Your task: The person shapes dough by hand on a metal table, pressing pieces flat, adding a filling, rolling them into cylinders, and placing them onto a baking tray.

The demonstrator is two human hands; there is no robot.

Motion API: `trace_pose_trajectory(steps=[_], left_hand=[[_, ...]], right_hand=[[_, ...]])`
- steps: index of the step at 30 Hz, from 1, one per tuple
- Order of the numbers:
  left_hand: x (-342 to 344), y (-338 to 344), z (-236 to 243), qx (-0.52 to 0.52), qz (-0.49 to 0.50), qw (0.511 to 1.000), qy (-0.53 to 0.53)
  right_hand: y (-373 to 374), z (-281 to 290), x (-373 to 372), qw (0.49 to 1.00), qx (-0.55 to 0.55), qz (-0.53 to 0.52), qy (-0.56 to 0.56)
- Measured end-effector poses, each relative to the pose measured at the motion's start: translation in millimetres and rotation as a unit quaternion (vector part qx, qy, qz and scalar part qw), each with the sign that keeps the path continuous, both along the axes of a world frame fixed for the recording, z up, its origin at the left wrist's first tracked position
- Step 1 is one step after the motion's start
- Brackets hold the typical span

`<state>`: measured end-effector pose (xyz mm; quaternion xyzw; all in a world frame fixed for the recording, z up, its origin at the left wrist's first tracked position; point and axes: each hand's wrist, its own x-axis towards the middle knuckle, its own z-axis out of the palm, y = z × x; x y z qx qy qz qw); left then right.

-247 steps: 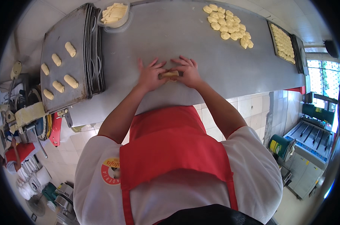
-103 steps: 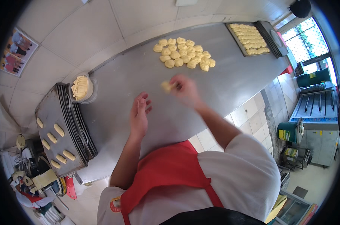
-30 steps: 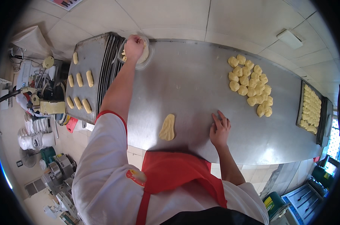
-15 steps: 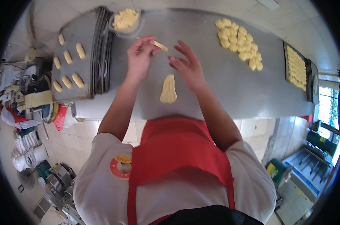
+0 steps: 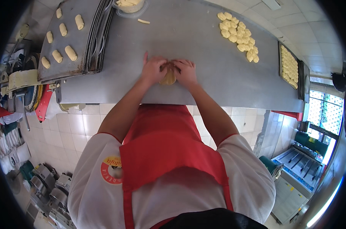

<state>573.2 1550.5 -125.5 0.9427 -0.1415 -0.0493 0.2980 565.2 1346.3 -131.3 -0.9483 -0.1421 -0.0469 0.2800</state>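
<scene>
A flattened piece of pale yellow dough [image 5: 168, 79] lies on the metal table in front of me, its near rounded end showing between my hands. My left hand [image 5: 154, 70] has its fingers bent onto the far end of the dough, thumb side inward. From the other side, my right hand [image 5: 185, 71] grips the same end with curled fingers. The fingertips of both hands nearly meet there and hide that part of the dough. Farther off, a thin pale strip [image 5: 144, 21] lies alone on the table, near a clear tub [image 5: 134, 13] of similar pale pieces.
Stacked dark baking trays [image 5: 75, 72] stand at the left, the top one bearing several rolled dough pieces [image 5: 70, 53]. A cluster of dough lumps [image 5: 238, 33] sits at the far right. Beyond it, another tray [image 5: 283, 72] holds tightly packed dough pieces. The table's front edge runs close to my apron [image 5: 165, 126].
Both hands have come down nearer to me onto the dough's far end. The pale strip that was in my left hand no longer shows. The whole view has shifted, with the table higher in it.
</scene>
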Motion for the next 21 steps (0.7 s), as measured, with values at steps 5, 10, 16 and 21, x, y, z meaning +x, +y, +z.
trace_pose_trajectory(steps=[5, 10, 16, 21], left_hand=[[-7.5, 4.2, -5.5, 0.001, 0.009, 0.992, -0.127], [-5.4, 6.5, 31.9, 0.037, -0.106, 0.988, 0.108], [-19.5, 23.7, -1.4, 0.097, -0.081, 0.986, -0.111], [-21.0, 20.8, 5.1, 0.063, -0.081, 0.994, -0.026]], right_hand=[[12.8, 3.5, -7.6, 0.996, 0.026, -0.074, -0.038], [-12.6, 10.2, -15.3, 1.000, -0.019, -0.008, 0.000], [-2.7, 12.8, -18.4, 0.996, -0.068, 0.043, 0.026], [-2.8, 13.8, -20.6, 0.999, -0.035, 0.016, 0.035]])
